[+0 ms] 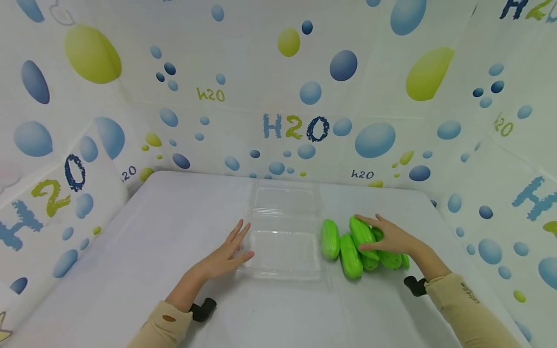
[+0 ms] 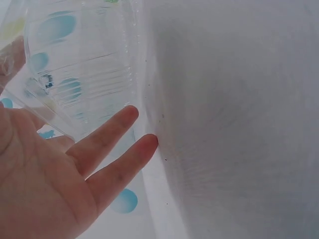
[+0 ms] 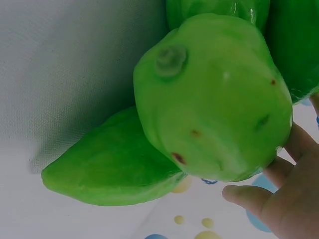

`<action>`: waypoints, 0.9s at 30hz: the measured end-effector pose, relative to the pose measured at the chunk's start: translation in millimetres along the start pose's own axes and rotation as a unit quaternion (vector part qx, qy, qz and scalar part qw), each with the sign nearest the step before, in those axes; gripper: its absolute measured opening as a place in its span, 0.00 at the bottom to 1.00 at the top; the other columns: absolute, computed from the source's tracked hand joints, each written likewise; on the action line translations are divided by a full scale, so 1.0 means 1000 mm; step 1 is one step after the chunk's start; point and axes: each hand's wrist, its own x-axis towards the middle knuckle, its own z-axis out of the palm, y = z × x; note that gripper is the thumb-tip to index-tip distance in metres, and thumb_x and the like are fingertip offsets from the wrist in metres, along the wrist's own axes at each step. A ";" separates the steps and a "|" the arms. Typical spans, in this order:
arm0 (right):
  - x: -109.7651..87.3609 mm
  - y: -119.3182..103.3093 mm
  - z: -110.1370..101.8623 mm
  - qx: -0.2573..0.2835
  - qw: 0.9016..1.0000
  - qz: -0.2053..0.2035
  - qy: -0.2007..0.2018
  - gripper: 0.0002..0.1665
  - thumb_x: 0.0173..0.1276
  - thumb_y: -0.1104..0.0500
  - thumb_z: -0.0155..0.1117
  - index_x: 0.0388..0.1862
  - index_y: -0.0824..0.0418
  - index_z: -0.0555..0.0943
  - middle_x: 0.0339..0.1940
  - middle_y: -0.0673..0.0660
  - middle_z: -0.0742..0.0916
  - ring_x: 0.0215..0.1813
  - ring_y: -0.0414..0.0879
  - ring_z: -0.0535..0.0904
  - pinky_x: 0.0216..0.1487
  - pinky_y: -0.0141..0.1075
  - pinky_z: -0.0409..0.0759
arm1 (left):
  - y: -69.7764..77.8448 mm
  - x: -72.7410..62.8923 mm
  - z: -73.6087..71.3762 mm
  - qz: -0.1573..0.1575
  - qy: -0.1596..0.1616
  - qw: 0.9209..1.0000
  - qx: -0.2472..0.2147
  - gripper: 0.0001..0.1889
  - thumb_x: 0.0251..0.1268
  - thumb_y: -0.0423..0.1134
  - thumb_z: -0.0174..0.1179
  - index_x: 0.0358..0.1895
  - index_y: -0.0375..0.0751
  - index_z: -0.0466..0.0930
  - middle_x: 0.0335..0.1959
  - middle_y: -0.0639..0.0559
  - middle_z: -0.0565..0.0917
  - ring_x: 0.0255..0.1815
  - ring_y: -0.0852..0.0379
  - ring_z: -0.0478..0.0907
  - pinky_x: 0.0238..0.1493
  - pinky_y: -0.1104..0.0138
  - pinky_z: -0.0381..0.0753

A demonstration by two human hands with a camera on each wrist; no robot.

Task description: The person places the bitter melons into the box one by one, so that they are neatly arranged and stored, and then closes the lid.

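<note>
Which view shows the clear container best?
The head view: it shows the whole container, laid open. The left wrist view has only part of it, cut off at the frame's edge; the right wrist view shows none of it.
</note>
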 end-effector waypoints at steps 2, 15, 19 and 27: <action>0.000 -0.001 0.000 -0.002 1.000 0.000 0.003 0.49 0.53 0.40 0.67 0.71 0.52 0.59 0.67 0.72 0.62 0.67 0.73 0.46 0.52 0.71 0.53 | -0.001 0.000 0.000 0.005 0.000 1.000 -0.001 0.40 0.68 0.50 0.50 0.73 0.50 0.34 0.73 0.45 0.29 0.64 0.32 0.58 0.59 0.45 0.60; 0.000 -0.002 0.000 0.001 1.000 -0.006 0.030 0.49 0.50 0.40 0.70 0.69 0.55 0.63 0.65 0.70 0.66 0.67 0.72 0.51 0.54 0.68 0.56 | 0.000 -0.001 0.003 -0.009 0.002 1.000 0.013 0.40 0.68 0.52 0.49 0.73 0.49 0.34 0.73 0.48 0.29 0.63 0.35 0.61 0.59 0.44 0.60; 0.001 0.000 0.002 0.005 0.999 -0.004 0.044 0.50 0.49 0.39 0.70 0.69 0.54 0.63 0.66 0.69 0.66 0.67 0.70 0.51 0.56 0.67 0.56 | -0.001 0.000 0.003 -0.006 0.006 1.000 0.015 0.40 0.68 0.52 0.49 0.73 0.48 0.35 0.73 0.47 0.29 0.63 0.34 0.61 0.59 0.44 0.60; 0.000 0.000 0.005 0.016 0.999 0.004 0.049 0.50 0.49 0.38 0.70 0.69 0.53 0.63 0.66 0.70 0.66 0.67 0.69 0.52 0.56 0.66 0.57 | -0.001 -0.001 0.004 0.008 -0.003 1.000 0.023 0.38 0.69 0.51 0.48 0.73 0.49 0.35 0.73 0.48 0.27 0.70 0.37 0.43 0.60 0.41 0.56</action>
